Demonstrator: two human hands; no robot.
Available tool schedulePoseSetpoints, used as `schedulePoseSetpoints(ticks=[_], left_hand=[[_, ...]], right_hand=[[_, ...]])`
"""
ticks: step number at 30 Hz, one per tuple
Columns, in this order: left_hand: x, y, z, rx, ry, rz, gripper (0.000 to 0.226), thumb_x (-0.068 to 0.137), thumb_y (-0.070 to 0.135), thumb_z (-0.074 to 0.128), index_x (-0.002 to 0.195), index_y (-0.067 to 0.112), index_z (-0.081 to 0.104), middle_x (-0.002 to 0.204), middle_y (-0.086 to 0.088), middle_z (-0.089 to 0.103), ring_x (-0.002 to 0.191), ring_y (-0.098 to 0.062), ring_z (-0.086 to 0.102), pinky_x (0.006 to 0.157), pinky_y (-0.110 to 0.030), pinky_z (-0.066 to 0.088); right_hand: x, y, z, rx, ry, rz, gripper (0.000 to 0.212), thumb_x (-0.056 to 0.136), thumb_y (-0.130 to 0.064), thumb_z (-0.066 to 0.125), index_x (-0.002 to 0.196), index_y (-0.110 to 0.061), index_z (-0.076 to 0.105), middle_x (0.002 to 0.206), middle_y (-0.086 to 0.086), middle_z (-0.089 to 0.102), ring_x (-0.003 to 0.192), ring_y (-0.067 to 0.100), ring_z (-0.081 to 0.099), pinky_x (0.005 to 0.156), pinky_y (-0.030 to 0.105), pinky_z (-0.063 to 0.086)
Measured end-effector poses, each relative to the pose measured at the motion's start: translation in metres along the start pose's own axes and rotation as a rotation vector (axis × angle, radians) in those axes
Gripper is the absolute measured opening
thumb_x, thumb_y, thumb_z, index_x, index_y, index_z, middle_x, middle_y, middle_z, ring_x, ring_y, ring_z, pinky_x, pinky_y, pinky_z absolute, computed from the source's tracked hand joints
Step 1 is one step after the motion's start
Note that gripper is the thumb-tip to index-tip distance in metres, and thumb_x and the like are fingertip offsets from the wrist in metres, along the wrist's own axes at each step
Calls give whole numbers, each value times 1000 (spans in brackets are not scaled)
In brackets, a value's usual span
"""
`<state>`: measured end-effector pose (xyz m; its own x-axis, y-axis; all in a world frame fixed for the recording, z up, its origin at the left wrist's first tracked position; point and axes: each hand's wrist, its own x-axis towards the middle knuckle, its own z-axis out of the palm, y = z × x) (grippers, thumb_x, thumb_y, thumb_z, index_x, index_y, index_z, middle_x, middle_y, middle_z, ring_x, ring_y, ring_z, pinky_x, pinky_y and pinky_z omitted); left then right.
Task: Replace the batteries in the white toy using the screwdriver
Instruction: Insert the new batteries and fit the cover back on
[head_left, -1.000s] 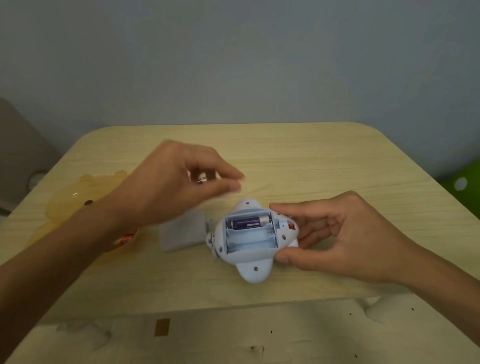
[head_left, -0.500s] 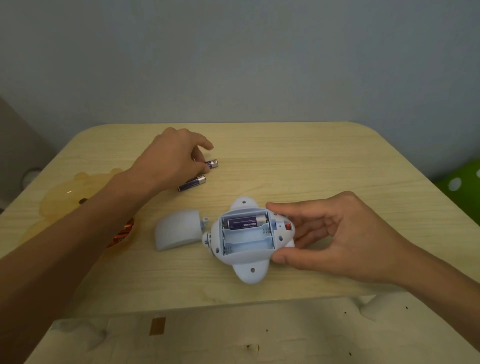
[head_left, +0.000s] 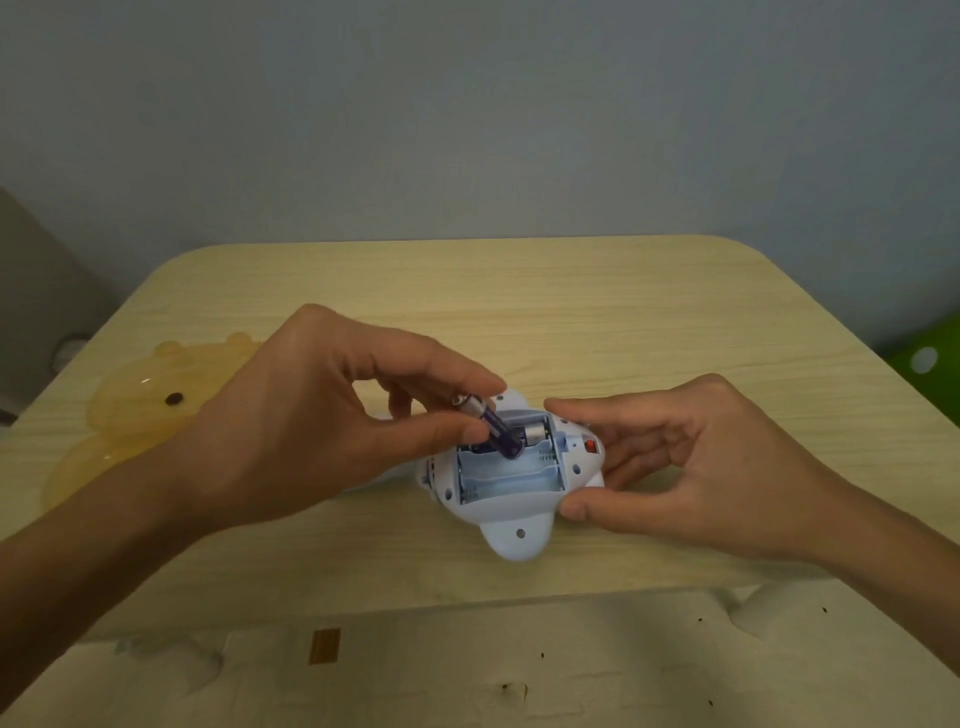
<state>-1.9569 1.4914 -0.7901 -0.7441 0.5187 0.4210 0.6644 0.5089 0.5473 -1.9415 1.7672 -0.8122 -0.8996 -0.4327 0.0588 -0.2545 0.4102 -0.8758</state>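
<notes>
One purple cylindrical battery (head_left: 496, 428), pinched by left hand (head_left: 291, 431) fingers (head_left: 431, 364), tilts into the white plastic toy (head_left: 514, 535)'s open compartment (head_left: 509, 475). Near the wooden counter (head_left: 623, 312)'s front edge, right hand (head_left: 711, 467) fingers (head_left: 597, 410) grip the toy.

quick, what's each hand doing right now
left hand: pinches a purple battery over the toy's open compartment
right hand: grips the white toy at its end

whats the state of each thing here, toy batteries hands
white toy, underside up
battery compartment, uncovered, near slot empty
seated battery, lying in the far slot
held battery, tilted, lower end in the compartment, not seated
left hand, pinches the held battery
right hand, holds the white toy
</notes>
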Motion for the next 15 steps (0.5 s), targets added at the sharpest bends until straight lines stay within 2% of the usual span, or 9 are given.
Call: schedulePoseSetpoints(ticks=[3, 7, 9, 12, 13, 15], left_hand=[[-4, -1, 4, 106, -23, 37, 28, 82, 37, 77, 110, 30, 80, 91, 28, 75, 80, 13, 66, 66, -14, 52], [-8, 0, 9, 171, -44, 10, 22, 80, 48, 76, 98, 36, 82, 86, 20, 75, 79, -5, 66, 61, -20, 51], [-9, 1, 11, 159, -23, -11, 21, 79, 49, 77, 93, 34, 83, 84, 19, 72, 76, -8, 63, 60, -16, 46], [-8, 0, 16, 191, 6, -36, 21, 80, 51, 83, 90, 32, 85, 80, 17, 72, 71, -7, 61, 62, -11, 44], [-7, 0, 19, 219, 11, -29, 19, 80, 48, 85, 88, 31, 86, 79, 16, 72, 70, -7, 61, 65, -17, 50], [-5, 1, 26, 233, 25, -25, 15, 78, 41, 89, 84, 28, 86, 77, 12, 72, 69, -10, 63, 66, -39, 59]], right_hand=[[0, -2, 1, 9, -2, -9, 67, 67, -33, 89, 131, -29, 72, 98, -13, 85, 83, 9, 82, 80, 23, 65], [-1, -1, 1, -2, 9, -6, 65, 69, -23, 93, 131, -29, 72, 96, -11, 85, 81, 8, 81, 79, 21, 64], [-1, 0, 1, -6, 10, -9, 65, 70, -21, 94, 131, -28, 72, 97, -11, 85, 82, 9, 81, 79, 21, 65], [0, -1, 2, 4, 11, -24, 65, 68, -31, 90, 130, -28, 73, 96, -10, 85, 81, 9, 82, 78, 21, 65], [0, -1, 3, 8, 14, -27, 65, 67, -32, 89, 130, -27, 73, 96, -9, 86, 81, 9, 82, 78, 21, 65], [1, -1, 3, 11, 26, -28, 66, 67, -31, 89, 130, -26, 73, 97, -9, 86, 81, 8, 82, 77, 20, 65]])
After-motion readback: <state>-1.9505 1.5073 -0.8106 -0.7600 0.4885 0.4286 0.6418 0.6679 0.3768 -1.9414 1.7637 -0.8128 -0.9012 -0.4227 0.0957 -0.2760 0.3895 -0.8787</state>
